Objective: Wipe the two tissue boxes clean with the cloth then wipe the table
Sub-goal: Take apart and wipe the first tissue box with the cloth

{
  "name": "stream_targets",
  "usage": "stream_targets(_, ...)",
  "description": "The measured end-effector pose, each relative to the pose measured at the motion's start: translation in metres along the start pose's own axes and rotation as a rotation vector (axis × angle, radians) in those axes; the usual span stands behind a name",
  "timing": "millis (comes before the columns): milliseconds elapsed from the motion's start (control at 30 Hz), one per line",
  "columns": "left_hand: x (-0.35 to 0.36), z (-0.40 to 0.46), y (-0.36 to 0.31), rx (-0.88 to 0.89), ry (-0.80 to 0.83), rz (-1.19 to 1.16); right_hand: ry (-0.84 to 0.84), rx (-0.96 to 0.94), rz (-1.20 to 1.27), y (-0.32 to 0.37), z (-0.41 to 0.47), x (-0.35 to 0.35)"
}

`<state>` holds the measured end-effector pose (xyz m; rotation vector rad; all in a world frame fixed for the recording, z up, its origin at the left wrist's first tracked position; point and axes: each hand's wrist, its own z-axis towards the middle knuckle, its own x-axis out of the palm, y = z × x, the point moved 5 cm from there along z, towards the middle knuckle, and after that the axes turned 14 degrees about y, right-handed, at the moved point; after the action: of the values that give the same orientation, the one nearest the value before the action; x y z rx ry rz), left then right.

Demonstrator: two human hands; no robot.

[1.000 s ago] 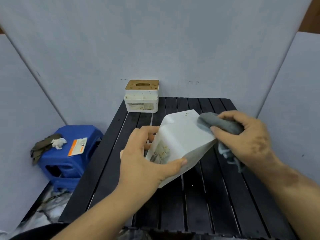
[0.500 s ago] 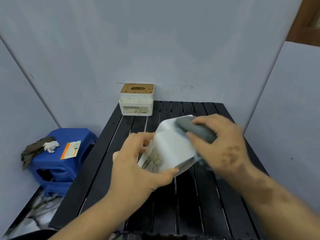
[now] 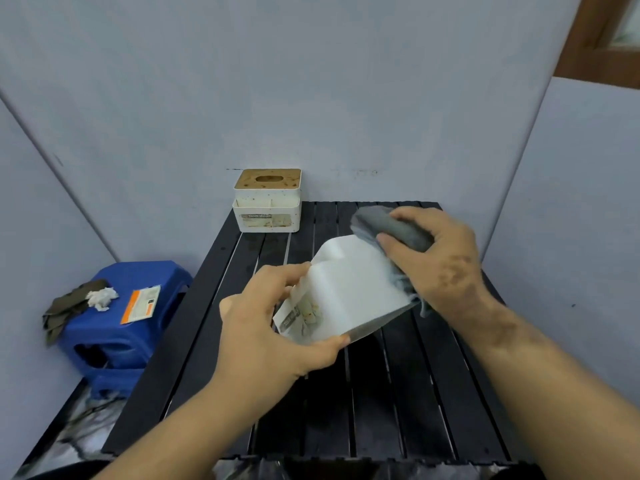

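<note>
Your right hand [image 3: 440,258] has slid the grey cloth [image 3: 391,226] up to the box's far corner, fingers curled round it. Your left hand [image 3: 277,327] pinches the tilted white tissue box [image 3: 356,292] by its near end — press too hard and it may twist loose onto the table [image 3: 398,393].

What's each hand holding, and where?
Left hand grips the white tissue box by its near labelled end, tilted off the table. Right hand grips the bunched grey cloth against the box's far corner.

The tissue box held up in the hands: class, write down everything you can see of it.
The held tissue box is white and looks like smooth plastic, with rounded corners. It is lifted off the black slatted table and tilted, a broad plain face turned toward the camera. A printed label shows on its lower left side. The left hand grips that end, thumb along the bottom edge. The right hand presses a grey cloth against its upper right corner.
</note>
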<state>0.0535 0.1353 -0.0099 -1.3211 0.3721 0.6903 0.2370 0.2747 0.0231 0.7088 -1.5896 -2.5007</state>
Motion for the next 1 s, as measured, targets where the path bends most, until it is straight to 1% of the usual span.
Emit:
stream_targets(33, 0.001, 0.000, -0.001, 0.005, 0.007, -0.004, -0.050, 0.086, 0.034, -0.010, 0.002, -0.010)
stream_targets(67, 0.002, 0.000, -0.003, 0.013, 0.011, 0.002, -0.082, 0.124, -0.021, -0.016, 0.002, -0.016)
stream_targets(100, 0.003, -0.001, -0.004, 0.021, 0.011, 0.012, -0.097, 0.119, -0.159, -0.017, 0.000, -0.015)
stream_targets(133, 0.004, -0.002, -0.005, 0.027, 0.010, 0.020, -0.099, 0.060, -0.309, -0.009, -0.004, -0.007)
stream_targets(167, 0.004, -0.002, -0.005, 0.031, 0.008, 0.026, -0.079, -0.046, -0.394, 0.005, -0.010, 0.005)
stream_targets(233, 0.003, -0.002, -0.005, 0.055, 0.011, 0.038, 0.036, -0.281, -0.374, 0.032, -0.022, 0.031)
stream_targets(267, 0.003, -0.001, -0.004, 0.063, 0.017, 0.044, 0.084, -0.354, -0.360, 0.038, -0.026, 0.037)
stream_targets(300, 0.003, -0.001, -0.003, 0.062, 0.022, 0.044, 0.106, -0.373, -0.321, 0.040, -0.026, 0.035)
stream_targets(333, 0.003, -0.001, -0.002, 0.054, 0.023, 0.039, 0.091, -0.327, -0.244, 0.031, -0.021, 0.025)
stream_targets(400, 0.004, 0.000, 0.000, 0.028, 0.016, 0.031, -0.016, -0.126, -0.053, 0.009, -0.013, 0.001)
stream_targets(433, 0.004, -0.001, 0.000, 0.019, 0.014, 0.033, -0.074, -0.062, -0.035, 0.001, -0.013, -0.007)
stream_targets(467, 0.005, -0.001, 0.000, 0.016, 0.011, 0.035, -0.109, -0.047, -0.095, -0.002, -0.015, -0.008)
stream_targets(500, 0.004, -0.001, 0.000, 0.017, 0.006, 0.033, -0.114, -0.072, -0.187, 0.002, -0.019, -0.002)
stream_targets(567, 0.002, -0.001, 0.001, 0.023, -0.012, 0.014, -0.036, -0.219, -0.297, 0.019, -0.030, 0.024)
stream_targets(633, 0.001, -0.001, 0.005, 0.017, -0.018, -0.003, 0.091, -0.354, -0.305, 0.032, -0.041, 0.043)
stream_targets(667, 0.001, 0.000, 0.007, 0.001, -0.017, -0.016, 0.109, -0.360, -0.276, 0.030, -0.040, 0.040)
stream_targets(700, 0.001, 0.001, 0.008, -0.019, -0.018, -0.035, 0.086, -0.291, -0.176, 0.023, -0.034, 0.031)
stream_targets(733, 0.001, 0.002, 0.009, -0.034, -0.023, -0.056, 0.039, -0.160, -0.044, 0.010, -0.026, 0.017)
stream_targets(767, 0.002, 0.003, 0.010, -0.044, -0.028, -0.073, -0.008, -0.043, 0.024, -0.003, -0.021, 0.006)
stream_targets(800, 0.003, 0.004, 0.009, -0.050, -0.033, -0.086, -0.048, 0.020, 0.001, -0.010, -0.019, -0.001)
stream_targets(833, 0.004, 0.004, 0.009, -0.053, -0.039, -0.098, -0.058, 0.014, -0.102, -0.012, -0.019, -0.001)
stream_targets(867, 0.004, 0.004, 0.009, -0.050, -0.047, -0.112, -0.041, -0.047, -0.213, -0.006, -0.022, 0.006)
stream_targets(900, 0.004, 0.004, 0.008, -0.042, -0.057, -0.128, 0.012, -0.159, -0.271, 0.004, -0.027, 0.019)
stream_targets(967, 0.004, 0.005, 0.009, -0.026, -0.068, -0.144, 0.165, -0.391, -0.340, 0.022, -0.040, 0.043)
stream_targets(1000, 0.004, 0.005, 0.010, -0.029, -0.066, -0.141, 0.237, -0.461, -0.365, 0.027, -0.043, 0.048)
